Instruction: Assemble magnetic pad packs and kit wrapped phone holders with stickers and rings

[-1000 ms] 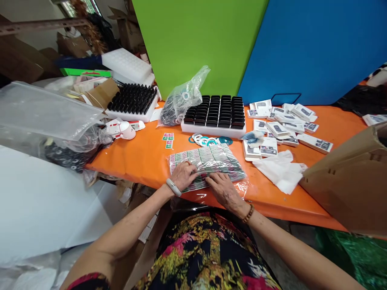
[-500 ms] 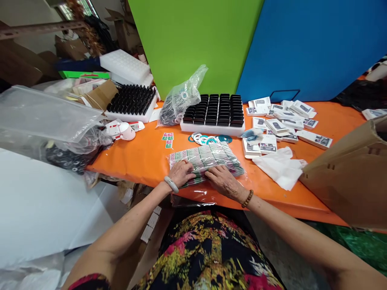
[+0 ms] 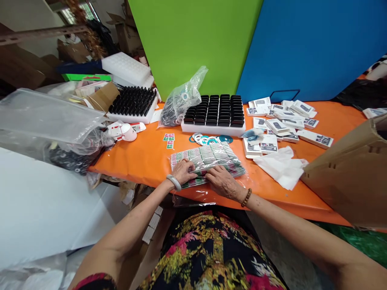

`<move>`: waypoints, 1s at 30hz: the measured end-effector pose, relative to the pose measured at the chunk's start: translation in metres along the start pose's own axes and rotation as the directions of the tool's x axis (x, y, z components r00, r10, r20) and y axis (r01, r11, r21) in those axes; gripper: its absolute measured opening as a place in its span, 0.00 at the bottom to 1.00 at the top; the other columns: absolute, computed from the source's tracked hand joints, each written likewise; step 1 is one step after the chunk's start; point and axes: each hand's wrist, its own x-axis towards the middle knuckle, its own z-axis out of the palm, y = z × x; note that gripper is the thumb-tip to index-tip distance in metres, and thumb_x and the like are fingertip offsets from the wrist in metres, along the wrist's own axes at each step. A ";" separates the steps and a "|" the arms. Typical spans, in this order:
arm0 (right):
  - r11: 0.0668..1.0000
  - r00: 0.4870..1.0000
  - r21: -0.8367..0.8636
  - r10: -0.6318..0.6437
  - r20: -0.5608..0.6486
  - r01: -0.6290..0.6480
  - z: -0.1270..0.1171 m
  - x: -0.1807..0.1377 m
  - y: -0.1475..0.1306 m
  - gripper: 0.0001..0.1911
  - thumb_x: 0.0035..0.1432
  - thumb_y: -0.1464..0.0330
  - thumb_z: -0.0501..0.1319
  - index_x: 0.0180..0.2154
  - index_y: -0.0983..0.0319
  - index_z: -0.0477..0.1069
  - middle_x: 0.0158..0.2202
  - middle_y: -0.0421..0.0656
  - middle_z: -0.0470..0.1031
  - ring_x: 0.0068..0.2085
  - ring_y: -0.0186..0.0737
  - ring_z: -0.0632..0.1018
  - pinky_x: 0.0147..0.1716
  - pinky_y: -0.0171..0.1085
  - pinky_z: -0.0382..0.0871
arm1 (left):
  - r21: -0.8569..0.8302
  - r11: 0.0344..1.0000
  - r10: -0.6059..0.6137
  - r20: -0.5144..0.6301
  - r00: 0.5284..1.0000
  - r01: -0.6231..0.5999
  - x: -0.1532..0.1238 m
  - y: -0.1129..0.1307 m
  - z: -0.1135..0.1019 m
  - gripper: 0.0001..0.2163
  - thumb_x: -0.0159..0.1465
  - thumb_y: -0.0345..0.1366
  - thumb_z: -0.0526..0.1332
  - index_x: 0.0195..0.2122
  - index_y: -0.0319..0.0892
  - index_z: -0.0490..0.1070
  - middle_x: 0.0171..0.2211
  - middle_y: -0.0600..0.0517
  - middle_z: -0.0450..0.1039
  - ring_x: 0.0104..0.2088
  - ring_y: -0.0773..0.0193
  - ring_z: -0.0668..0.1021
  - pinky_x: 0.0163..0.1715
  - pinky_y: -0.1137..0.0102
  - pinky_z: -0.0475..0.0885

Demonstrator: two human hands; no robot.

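A clear plastic bag [image 3: 208,155] full of sheets of small green and pink labels lies at the table's front edge. My left hand [image 3: 183,173] has its curled fingers on the bag's near left part. On the near right part, my right hand [image 3: 223,181] grips it with fingers bent; the fingertips of both hands are partly hidden in the folds. Just beyond the bag are several white and teal rings [image 3: 207,139]. A few loose green and pink labels [image 3: 169,140] lie to its left.
Behind stands a white foam tray [image 3: 211,128] of black pieces, beside a bag of dark parts [image 3: 175,106]. Small white boxes [image 3: 278,127] and white tissue-like sheets [image 3: 282,165] lie right, near a large cardboard box [image 3: 347,173]. Another foam tray [image 3: 133,117] sits left.
Almost nothing differs. Both hands stay on the bag in nearly the same pose, and the view has shifted very slightly.
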 end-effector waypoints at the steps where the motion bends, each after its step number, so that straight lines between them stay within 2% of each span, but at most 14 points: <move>1: 1.000 1.000 0.000 -0.012 -0.003 0.012 0.001 -0.001 0.000 0.06 0.59 0.76 0.54 0.32 0.63 0.68 0.32 0.45 0.69 0.34 0.42 0.63 0.36 0.40 0.55 | -0.008 1.000 0.004 0.008 1.000 -0.004 0.000 -0.002 0.000 0.08 0.53 0.37 0.67 0.32 0.42 0.73 0.36 0.52 0.68 0.40 0.60 0.72 0.43 0.66 0.68; 4: 0.999 0.999 -0.008 -0.037 -0.007 0.037 0.006 -0.006 -0.001 0.09 0.61 0.77 0.52 0.32 0.64 0.68 0.31 0.45 0.68 0.34 0.42 0.63 0.37 0.40 0.56 | -0.029 0.999 0.018 0.023 1.000 -0.018 0.001 -0.006 0.001 0.08 0.53 0.37 0.68 0.31 0.41 0.72 0.36 0.51 0.69 0.40 0.60 0.72 0.43 0.66 0.68; 9: 0.998 1.000 -0.055 0.001 0.031 0.000 0.004 -0.010 -0.013 0.11 0.63 0.77 0.49 0.44 0.66 0.68 0.36 0.47 0.70 0.36 0.44 0.64 0.38 0.42 0.58 | 0.026 0.999 0.033 -0.003 0.999 -0.033 -0.001 -0.003 0.001 0.05 0.55 0.34 0.66 0.31 0.41 0.72 0.36 0.50 0.68 0.40 0.60 0.73 0.43 0.65 0.68; 12: 0.999 1.000 -0.046 0.003 0.011 -0.003 0.003 -0.010 -0.017 0.10 0.63 0.77 0.50 0.41 0.66 0.68 0.36 0.48 0.70 0.36 0.45 0.65 0.39 0.42 0.59 | 0.111 0.991 0.072 -0.027 0.997 -0.069 -0.004 0.002 0.002 0.01 0.59 0.31 0.61 0.32 0.42 0.71 0.36 0.49 0.70 0.40 0.59 0.73 0.43 0.65 0.68; 14: 1.000 0.999 -0.012 -0.005 -0.031 0.004 0.005 -0.010 -0.015 0.10 0.63 0.77 0.50 0.41 0.66 0.69 0.36 0.48 0.71 0.35 0.44 0.65 0.38 0.42 0.58 | 0.163 0.982 0.102 -0.039 0.994 -0.095 -0.006 0.004 0.003 0.02 0.59 0.30 0.59 0.33 0.42 0.71 0.37 0.48 0.70 0.40 0.58 0.73 0.43 0.64 0.68; 18: 0.997 0.997 0.079 0.018 -0.077 -0.012 0.007 -0.009 -0.007 0.12 0.61 0.79 0.49 0.41 0.65 0.68 0.34 0.47 0.71 0.35 0.42 0.66 0.37 0.40 0.58 | 0.178 0.977 0.127 -0.048 0.991 -0.116 -0.009 0.004 0.004 0.01 0.60 0.32 0.59 0.33 0.42 0.70 0.36 0.49 0.71 0.39 0.58 0.73 0.42 0.64 0.68; 25: 0.990 0.997 0.137 -0.052 0.064 0.043 -0.011 -0.004 0.003 0.11 0.58 0.77 0.53 0.43 0.65 0.68 0.33 0.45 0.70 0.35 0.41 0.66 0.39 0.40 0.57 | 0.259 0.960 0.123 -0.031 0.992 -0.111 -0.010 0.005 0.003 0.03 0.63 0.30 0.57 0.34 0.42 0.70 0.38 0.48 0.71 0.39 0.58 0.73 0.41 0.65 0.67; 27: 0.994 0.994 0.096 -0.060 0.088 0.052 -0.012 -0.003 0.001 0.12 0.59 0.77 0.52 0.44 0.65 0.68 0.34 0.46 0.70 0.35 0.42 0.66 0.39 0.41 0.57 | 0.249 0.960 0.136 -0.032 0.990 -0.124 -0.011 0.005 0.003 0.01 0.63 0.32 0.59 0.34 0.42 0.69 0.38 0.48 0.70 0.40 0.58 0.73 0.40 0.65 0.67; 30: 0.999 0.995 0.018 -0.041 0.092 0.039 -0.006 -0.004 -0.002 0.14 0.60 0.77 0.50 0.46 0.66 0.66 0.34 0.47 0.70 0.35 0.43 0.66 0.38 0.42 0.57 | 0.247 0.957 0.162 -0.026 0.986 -0.151 -0.014 0.005 0.003 0.07 0.61 0.39 0.63 0.35 0.42 0.68 0.38 0.48 0.70 0.41 0.56 0.73 0.40 0.63 0.67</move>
